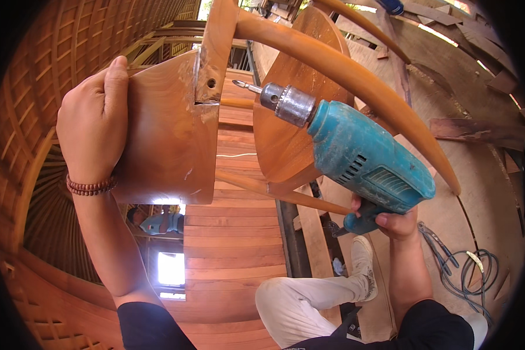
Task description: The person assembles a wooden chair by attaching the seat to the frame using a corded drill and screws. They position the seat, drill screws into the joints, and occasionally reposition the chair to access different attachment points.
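Teal and dusty, a drill is pointing its bit toward a wooden post meeting a brown panel, while the right hand is clasping the drill's handle and, well apart, the left hand is clamping the panel's edge.

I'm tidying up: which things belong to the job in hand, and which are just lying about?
In use:
teal drill, in the right hand
wooden panel, held by the left hand

Lying about:
dark plank
wood scraps
coiled cable, maybe the drill's
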`<action>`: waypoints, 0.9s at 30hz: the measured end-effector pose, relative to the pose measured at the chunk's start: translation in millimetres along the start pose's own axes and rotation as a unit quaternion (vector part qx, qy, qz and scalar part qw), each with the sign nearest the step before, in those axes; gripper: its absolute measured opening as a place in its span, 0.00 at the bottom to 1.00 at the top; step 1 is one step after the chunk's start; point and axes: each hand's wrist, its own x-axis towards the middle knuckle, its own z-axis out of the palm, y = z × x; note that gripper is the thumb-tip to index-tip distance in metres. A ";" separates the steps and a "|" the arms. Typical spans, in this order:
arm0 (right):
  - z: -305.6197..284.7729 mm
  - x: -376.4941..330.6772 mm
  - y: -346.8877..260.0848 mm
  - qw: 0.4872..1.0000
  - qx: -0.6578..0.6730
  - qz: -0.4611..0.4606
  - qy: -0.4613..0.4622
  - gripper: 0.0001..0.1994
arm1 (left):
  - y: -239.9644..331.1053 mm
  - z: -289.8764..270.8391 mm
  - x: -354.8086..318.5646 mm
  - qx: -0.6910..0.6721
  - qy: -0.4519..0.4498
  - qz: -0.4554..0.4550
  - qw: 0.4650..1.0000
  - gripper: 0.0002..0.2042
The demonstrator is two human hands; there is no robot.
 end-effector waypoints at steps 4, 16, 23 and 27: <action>-7.2 -6.0 14.4 0.999 0.043 0.012 -0.018 0.41 | 6.5 2.9 -5.5 -0.018 0.066 0.020 0.997 0.21; -7.5 -8.8 28.2 0.997 0.062 0.026 -0.033 0.41 | 1.5 5.6 -4.2 -0.027 0.051 -0.007 0.998 0.22; -4.1 4.2 31.5 0.993 0.097 0.005 -0.066 0.41 | 7.9 -1.0 -5.0 -0.003 0.026 -0.021 0.999 0.22; 1.6 5.0 32.2 0.992 0.119 0.015 -0.051 0.42 | 6.9 0.8 -3.1 0.001 0.025 -0.013 1.000 0.21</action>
